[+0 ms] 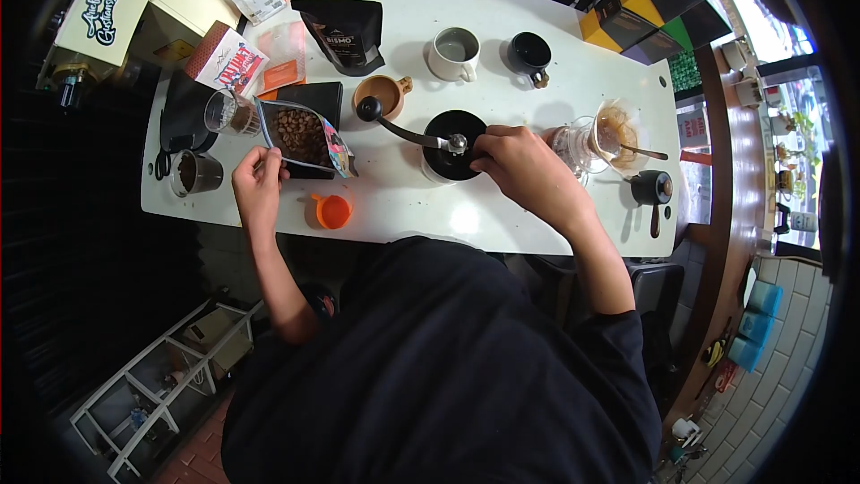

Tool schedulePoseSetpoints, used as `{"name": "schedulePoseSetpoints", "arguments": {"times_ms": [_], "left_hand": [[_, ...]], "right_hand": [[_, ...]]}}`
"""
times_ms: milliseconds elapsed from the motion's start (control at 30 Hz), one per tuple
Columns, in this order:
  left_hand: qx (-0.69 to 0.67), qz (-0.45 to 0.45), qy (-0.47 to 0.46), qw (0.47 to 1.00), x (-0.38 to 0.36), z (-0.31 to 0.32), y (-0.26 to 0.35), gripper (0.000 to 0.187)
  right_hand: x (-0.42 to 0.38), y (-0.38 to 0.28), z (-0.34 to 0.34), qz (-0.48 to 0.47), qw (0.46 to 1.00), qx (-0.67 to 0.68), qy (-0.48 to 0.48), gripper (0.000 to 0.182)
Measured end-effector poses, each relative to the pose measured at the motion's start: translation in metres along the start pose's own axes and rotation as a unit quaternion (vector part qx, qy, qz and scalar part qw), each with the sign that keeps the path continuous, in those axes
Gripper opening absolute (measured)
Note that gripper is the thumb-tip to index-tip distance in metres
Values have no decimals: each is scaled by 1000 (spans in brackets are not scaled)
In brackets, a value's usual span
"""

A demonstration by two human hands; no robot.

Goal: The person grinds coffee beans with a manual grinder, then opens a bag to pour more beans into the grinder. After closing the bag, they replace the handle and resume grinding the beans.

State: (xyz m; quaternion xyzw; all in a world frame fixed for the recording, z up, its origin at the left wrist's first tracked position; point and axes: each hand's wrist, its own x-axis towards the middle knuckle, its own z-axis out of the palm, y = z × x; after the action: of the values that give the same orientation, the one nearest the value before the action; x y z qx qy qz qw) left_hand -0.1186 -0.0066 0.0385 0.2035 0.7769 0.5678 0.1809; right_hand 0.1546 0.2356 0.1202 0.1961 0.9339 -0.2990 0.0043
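Observation:
My left hand (258, 186) pinches the near edge of an open bag of coffee beans (301, 136), its mouth facing up over a black box. Over to the right, my right hand (524, 166) has its fingers closed at the rim of a hand coffee grinder (454, 148). The grinder stands upright on the table, its black top open around a metal hub, and its crank handle (399, 129) with a black knob points left. An orange cup (333, 211) sits below the bag. A brown wooden cup (380, 97) lies behind the crank knob.
On the white table (394, 202) are a black coffee pouch (343, 34), a white mug (454, 54), a black cup (528, 54) and a glass carafe (573, 145) with a filter dripper (614, 133). Left stand glasses (199, 172) and a cream machine (112, 9).

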Motion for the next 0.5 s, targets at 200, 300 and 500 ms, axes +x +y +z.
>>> {"name": "schedulePoseSetpoints", "arguments": {"times_ms": [200, 300, 500], "left_hand": [[-3, -2, -10, 1000, 1, 0, 1, 30], [-6, 0, -14, 1000, 2, -1, 0, 30], [-2, -3, -18, 1000, 3, -2, 0, 30]], "right_hand": [[-1, 4, 3, 9, 1000, -5, 16, 14], [-2, 1, 2, 8, 1000, 0, 14, 11], [-1, 3, 3, 16, 1000, -6, 23, 14]]}}
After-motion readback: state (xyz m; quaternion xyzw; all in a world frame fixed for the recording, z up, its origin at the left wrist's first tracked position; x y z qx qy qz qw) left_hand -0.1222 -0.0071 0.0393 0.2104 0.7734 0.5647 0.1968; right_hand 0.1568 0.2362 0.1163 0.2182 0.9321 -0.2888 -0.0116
